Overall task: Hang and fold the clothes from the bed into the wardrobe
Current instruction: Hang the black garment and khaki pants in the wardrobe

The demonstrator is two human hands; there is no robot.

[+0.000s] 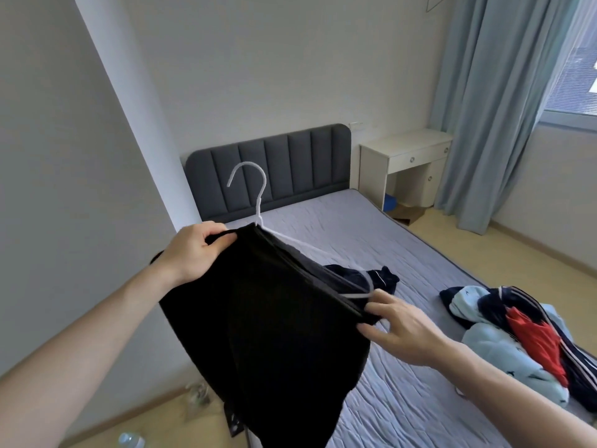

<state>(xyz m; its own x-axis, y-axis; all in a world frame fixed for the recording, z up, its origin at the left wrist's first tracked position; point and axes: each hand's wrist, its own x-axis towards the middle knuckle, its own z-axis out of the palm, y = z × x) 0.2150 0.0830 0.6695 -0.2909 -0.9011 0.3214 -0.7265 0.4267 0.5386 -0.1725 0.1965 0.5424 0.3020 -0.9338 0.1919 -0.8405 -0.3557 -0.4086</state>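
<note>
text: none legible | labels: none | brands: none | numbers: none | signs: none

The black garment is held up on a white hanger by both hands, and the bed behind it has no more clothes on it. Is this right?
Not quite. The head view shows clothes remaining on the bed: a dark piece just behind the black garment, and a pile of clothes in light blue, red and navy near the right edge. The rest holds: left hand and right hand hold it on the white hanger.
</note>
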